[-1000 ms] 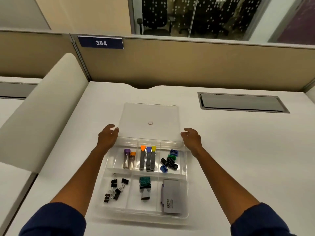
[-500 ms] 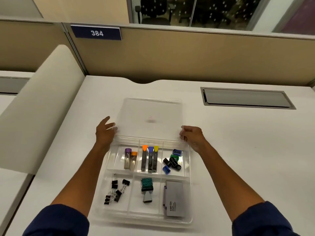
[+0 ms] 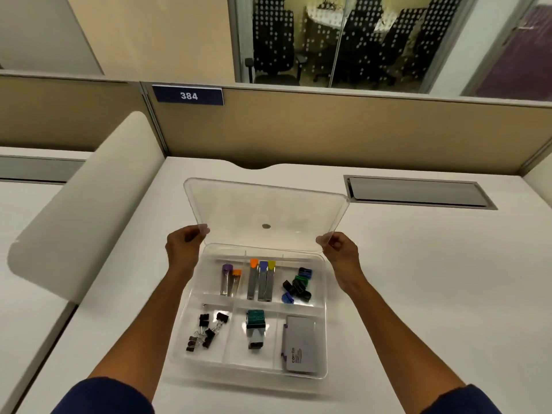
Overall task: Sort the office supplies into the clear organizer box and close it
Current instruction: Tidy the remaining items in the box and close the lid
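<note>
Clear plastic organizer box (image 3: 324, 324) on white desk (image 3: 418, 279); inside, black binder clips (image 3: 206, 331), teal stamp (image 3: 255, 318), grey case (image 3: 299, 343). Behind box, tan partition (image 3: 343, 130), navy plate (image 3: 188, 95) with white "384".

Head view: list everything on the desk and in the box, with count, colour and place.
organizer box: one, clear, desk centre
lid: one, clear, lifted, held at both near corners
lead tubes: two, purple and orange caps, far-left compartment
cases: three, far-middle
sharpeners: several, far-right
binder clips: several, black, near-left
stamp: one, near-middle
grey case: one, near-right
cable hatch: one, grey, right
left hand: on lid
right hand: on lid
</note>
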Available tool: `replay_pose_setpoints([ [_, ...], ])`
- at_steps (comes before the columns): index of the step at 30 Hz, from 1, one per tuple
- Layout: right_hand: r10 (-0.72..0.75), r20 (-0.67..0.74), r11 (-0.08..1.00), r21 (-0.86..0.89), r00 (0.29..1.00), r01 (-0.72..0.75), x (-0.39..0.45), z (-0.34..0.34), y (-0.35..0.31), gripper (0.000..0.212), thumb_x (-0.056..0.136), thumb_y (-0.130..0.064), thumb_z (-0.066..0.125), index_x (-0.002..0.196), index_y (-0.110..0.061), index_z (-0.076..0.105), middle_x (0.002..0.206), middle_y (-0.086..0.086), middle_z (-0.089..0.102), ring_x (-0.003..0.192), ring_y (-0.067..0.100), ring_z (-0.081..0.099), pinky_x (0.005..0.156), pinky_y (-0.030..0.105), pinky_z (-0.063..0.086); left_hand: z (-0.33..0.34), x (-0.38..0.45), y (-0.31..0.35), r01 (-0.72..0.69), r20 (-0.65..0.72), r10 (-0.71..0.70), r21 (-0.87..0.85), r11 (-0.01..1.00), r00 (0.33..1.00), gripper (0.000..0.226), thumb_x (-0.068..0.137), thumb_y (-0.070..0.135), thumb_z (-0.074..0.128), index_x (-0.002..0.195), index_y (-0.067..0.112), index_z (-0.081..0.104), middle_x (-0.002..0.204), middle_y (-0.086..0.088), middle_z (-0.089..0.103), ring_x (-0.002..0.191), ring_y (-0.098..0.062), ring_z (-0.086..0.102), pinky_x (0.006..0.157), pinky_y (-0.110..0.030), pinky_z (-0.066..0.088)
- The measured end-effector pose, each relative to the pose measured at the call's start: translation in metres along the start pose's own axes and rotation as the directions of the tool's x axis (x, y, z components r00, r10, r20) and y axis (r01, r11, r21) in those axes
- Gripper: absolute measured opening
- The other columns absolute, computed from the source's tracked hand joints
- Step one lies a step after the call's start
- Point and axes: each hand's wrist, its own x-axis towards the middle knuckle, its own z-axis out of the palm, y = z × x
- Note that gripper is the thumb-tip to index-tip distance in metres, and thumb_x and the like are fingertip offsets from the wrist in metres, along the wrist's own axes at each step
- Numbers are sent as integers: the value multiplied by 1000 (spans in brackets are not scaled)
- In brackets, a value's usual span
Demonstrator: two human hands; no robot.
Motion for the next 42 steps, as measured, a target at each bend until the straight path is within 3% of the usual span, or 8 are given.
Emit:
replay_pose_setpoints([
  [3, -38, -6, 999, -36, 999, 37, -20, -9, 6, 12, 90, 4, 57, 98, 1, 66, 98, 4, 72, 95, 16, 67, 87, 26, 50, -9, -22, 0, -6, 32, 6, -13, 1000, 999, 20, 84, 14, 70, 102, 4, 73, 84, 9, 73, 87, -12, 66, 77, -28, 55],
  [6, 57, -22, 996, 63, 998, -55, -36, -17, 13, 19, 90, 3, 52, 96, 2, 70, 105, 6, 74, 102, 19, 68, 96, 32, 52, -19, -40, -5, -32, 288, 10, 70, 997, 958, 36, 88, -1, 58, 125, -5, 56, 130, -22, 57, 120, -28, 57, 98, -25, 48],
  [14, -161, 82, 922, -342, 984, 179, -79, -22, 27, 36, 97, 0, 45, 120, -22, 61, 112, -13, 64, 103, 2, 61, 88, 12, 48, -51, -68, -35, -4, 255, -4, 30, 1000, 967, 33, 86, 7, 67, 118, 14, 66, 108, 10, 72, 104, -8, 67, 89, -24, 54],
  [20, -282, 150, 801, -506, 948, 318, -97, -24, 37, 36, 97, 1, 44, 126, -15, 58, 116, -6, 62, 102, 12, 61, 84, -1, 41, -60, -69, -42, 117, 184, -112, -15, 993, 977, 31, 87, -10, 48, 106, 0, 70, 109, -17, 71, 106, -30, 66, 98, -45, 49],
  [24, -436, 34, 754, -531, 899, 385, -93, -19, 44, 39, 91, 2, 51, 125, -18, 50, 126, -4, 53, 105, 17, 61, 88, 25, 54, -53, -63, -38, 123, 119, -123, 8, 992, 985, 27, 87, -10, 41, 96, -1, 64, 102, -21, 69, 97, -38, 66, 82, -43, 55],
  [31, -96, -180, 896, -445, 979, 6, -48, 11, 13, 32, 100, -25, 45, 128, -12, 51, 129, 11, 53, 109, 25, 57, 87, 28, 45, -14, -31, -17, -65, 193, 1, 326, 943, 981, 33, 95, 32, 55, 128, 27, 55, 119, -11, 61, 106, -31, 59, 87, -45, 51],
  [36, 138, -195, 885, -416, 971, -209, -23, 22, 9, 36, 100, -31, 40, 99, -5, 65, 94, 11, 64, 93, 29, 60, 81, 36, 48, 16, -17, -5, -47, 152, -22, 435, 899, 988, 30, 97, 29, 52, 116, 11, 65, 126, -9, 63, 114, -29, 57, 98, -37, 42],
  [42, 198, -228, 911, -315, 953, -265, -16, 23, 15, 24, 97, -25, 53, 106, -7, 65, 98, 1, 60, 91, 19, 55, 80, 31, 47, 24, -1, -11, 30, 53, -60, 450, 893, 997, 19, 93, 18, 53, 94, 9, 70, 110, -9, 67, 94, -24, 55, 79, -30, 40],
])
